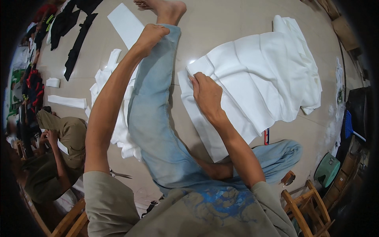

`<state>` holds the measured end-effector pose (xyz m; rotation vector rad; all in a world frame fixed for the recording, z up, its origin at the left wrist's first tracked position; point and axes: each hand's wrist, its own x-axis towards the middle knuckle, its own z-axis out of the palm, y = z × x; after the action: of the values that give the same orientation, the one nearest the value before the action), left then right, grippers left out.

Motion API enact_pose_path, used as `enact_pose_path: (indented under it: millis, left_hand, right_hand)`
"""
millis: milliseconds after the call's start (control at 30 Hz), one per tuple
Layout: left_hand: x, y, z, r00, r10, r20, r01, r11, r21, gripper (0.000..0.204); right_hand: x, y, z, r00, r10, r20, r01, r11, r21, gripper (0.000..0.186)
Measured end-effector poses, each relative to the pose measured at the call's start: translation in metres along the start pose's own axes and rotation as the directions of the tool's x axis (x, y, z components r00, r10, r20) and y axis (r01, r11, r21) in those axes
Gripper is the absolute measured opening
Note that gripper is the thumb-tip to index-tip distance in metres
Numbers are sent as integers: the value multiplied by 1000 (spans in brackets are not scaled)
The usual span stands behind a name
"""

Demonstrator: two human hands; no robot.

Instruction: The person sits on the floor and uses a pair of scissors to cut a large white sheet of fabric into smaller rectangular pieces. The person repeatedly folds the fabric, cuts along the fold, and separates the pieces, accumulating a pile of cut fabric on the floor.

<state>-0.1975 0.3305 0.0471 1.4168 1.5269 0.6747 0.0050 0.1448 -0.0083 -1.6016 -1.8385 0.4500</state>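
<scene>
My left hand (pixel 152 37) is closed at the hem of my light blue jeans leg (pixel 152 98), just below my bare foot (pixel 171 12). It seems to grip the denim there. Right of that leg, my right hand (pixel 207 93) pinches the near left edge of a large white cloth (pixel 252 75). This cloth lies in overlapping layers on the floor, with a thick fold at its far right end. Past my left hand lies a flat white fabric strip (pixel 125 24). Crumpled white cloth pieces (pixel 122 132) are partly hidden behind my left arm and leg.
Scissors (pixel 120 174) lie near my left elbow. A small red tool (pixel 267 136) rests by the white cloth. Black fabric pieces (pixel 79 45) lie far left; another person (pixel 65 142) sits nearer. At right are a green container (pixel 327 170), a blue dustpan (pixel 349 124) and a wooden stool (pixel 312 201).
</scene>
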Motion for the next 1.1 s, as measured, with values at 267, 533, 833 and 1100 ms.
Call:
enact_pose_path:
  millis: [267, 533, 833, 1100]
  left_hand:
    - [7, -15, 11, 997, 35, -75, -53, 965, -256, 24]
    - [4, -5, 6, 999, -24, -42, -1, 861, -508, 35]
    - [34, -27, -5, 907, -32, -419, -151, 906, -395, 40]
    - [49, -42, -16, 890, -90, -448, -134, 886, -444, 38]
  right_hand:
    - [-23, 19, 0, 999, 11, -48, -11, 1000, -2, 13]
    - [-38, 25, 3, 992, -23, -122, 27, 999, 28, 12]
    - [-52, 31, 3, 997, -15, -80, 18, 999, 47, 10]
    - [-57, 37, 6, 1000, -12, -9, 12, 999, 47, 16]
